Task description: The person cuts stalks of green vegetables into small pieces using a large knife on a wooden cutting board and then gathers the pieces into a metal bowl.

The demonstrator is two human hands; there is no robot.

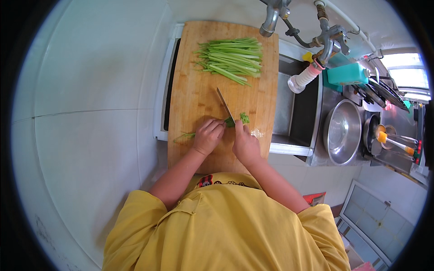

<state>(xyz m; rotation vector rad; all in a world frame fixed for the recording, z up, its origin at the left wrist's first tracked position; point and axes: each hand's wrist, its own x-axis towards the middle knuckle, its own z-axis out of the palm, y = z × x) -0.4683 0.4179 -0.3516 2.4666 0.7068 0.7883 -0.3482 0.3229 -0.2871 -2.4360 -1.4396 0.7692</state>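
A wooden cutting board [200,98] lies before me. On its near half my left hand [209,132] presses down on a few thin green stalks [229,122], whose leafy ends [184,135] stick out to the left. My right hand [247,142] grips a kitchen knife [225,104], its blade pointing away from me and set against the stalks just right of my left fingertips. The handle is hidden in my fist. Beyond the blade sits a small heap of chopped green pieces [244,118]. A larger bundle of cut green stalks [234,57] rests on the far half.
The board bridges a sink [284,101]. Two metal taps [270,20] hang over the far right side, one with a white flexible extension [307,78]. Further right are a stainless steel basin [343,132], a turquoise jug [347,74] and pans. A tiled wall [88,74] stands on the left.
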